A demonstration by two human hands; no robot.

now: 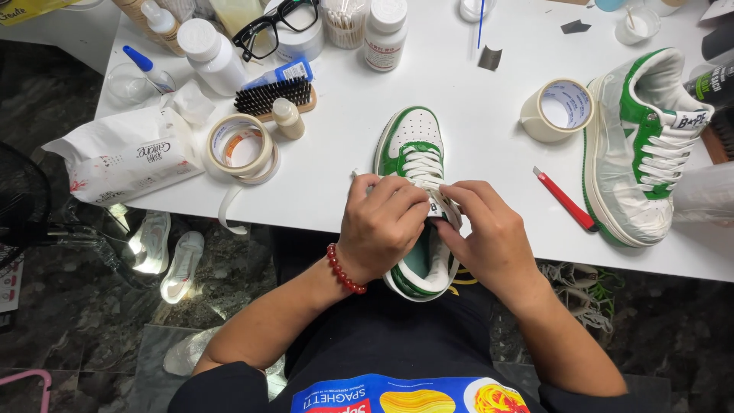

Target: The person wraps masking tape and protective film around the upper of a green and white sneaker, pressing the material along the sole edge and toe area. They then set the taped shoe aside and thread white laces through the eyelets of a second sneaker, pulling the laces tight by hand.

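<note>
A green and white sneaker [410,143] lies toe-away at the front edge of the white table [428,84], its heel hanging over my lap. My left hand [380,227], with a red bead bracelet at the wrist, grips the sneaker's tongue and side. My right hand [489,237] pinches a strip of pale tape [442,208] across the tongue near the laces. Both hands hide the middle of the shoe.
A second green and white sneaker [641,145], wrapped in masking tape, lies at the right. Nearby are a tape roll [556,108], a red utility knife [564,199], two stacked tape rolls [241,147], a brush [273,96], a wipes pack [126,162], bottles and black glasses [275,24].
</note>
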